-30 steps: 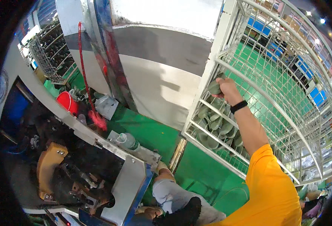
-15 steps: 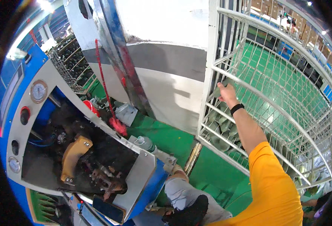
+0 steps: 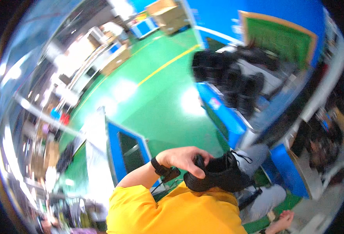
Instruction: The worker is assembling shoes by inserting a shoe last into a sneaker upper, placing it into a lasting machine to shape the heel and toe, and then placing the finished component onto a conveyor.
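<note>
A black shoe (image 3: 215, 179) is in my left hand (image 3: 185, 159), whose thumb and fingers close around its upper edge. The shoe's dark opening faces up, in front of my yellow shirt and above my lap. A black band with a bulky piece is on that wrist. Low at the right, my right hand (image 3: 283, 220) lies away from the shoe, its fingers loosely curled and apart, with nothing seen in them. Several black shoes (image 3: 234, 78) stand together on the blue machine's ledge beyond my knees; motion blurs them.
To the right is a machine with a dark cavity (image 3: 324, 136) and a blue side panel (image 3: 291, 169). A framed green panel (image 3: 277, 39) stands behind the shoes. A blue-framed panel (image 3: 129, 150) is left of my arm. Cardboard boxes (image 3: 168, 17) stand far off on the green floor (image 3: 160, 97).
The view has swung left, away from the white wire rack where my right hand was. My right hand is now low at the right; my left hand has come into view with the black shoe.
</note>
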`<state>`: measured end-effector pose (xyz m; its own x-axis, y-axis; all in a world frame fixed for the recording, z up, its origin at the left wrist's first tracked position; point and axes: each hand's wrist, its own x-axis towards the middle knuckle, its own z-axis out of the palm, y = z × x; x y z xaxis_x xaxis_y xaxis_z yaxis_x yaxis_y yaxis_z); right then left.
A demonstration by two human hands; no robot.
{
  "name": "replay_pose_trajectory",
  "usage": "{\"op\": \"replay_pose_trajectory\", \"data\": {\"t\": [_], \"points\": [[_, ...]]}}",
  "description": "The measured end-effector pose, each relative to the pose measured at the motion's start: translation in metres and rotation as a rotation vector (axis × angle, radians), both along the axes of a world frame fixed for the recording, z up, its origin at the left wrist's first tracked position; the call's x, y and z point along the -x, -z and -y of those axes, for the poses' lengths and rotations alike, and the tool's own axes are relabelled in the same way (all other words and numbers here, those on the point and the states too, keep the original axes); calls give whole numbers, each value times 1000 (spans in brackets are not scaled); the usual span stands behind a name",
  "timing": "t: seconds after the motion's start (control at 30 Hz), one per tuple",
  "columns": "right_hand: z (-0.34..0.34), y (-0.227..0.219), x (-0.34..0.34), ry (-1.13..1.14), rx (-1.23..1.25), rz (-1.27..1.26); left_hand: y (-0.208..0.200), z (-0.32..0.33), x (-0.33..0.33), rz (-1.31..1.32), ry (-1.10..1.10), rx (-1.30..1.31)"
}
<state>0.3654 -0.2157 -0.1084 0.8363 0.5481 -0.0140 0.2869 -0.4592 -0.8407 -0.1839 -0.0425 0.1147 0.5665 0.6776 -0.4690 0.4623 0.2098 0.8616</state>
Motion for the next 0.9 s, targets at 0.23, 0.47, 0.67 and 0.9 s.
{"op": "replay_pose_trajectory", "data": {"t": [0.23, 0.47, 0.67, 0.9], "points": [[-131, 125, 53, -721, 164, 5, -45, 200, 172, -34, -1231, -618], [-139, 156, 56, -683, 234, 106, -1, 322, 285, -1255, -1500, -693], [-98, 115, 74, -559, 192, -61, 44, 393, 368, -1514, -1106, -140], [-80, 67, 95, -476, 200, 106, -32, 206, 405, -1696, -742, 182]]}}
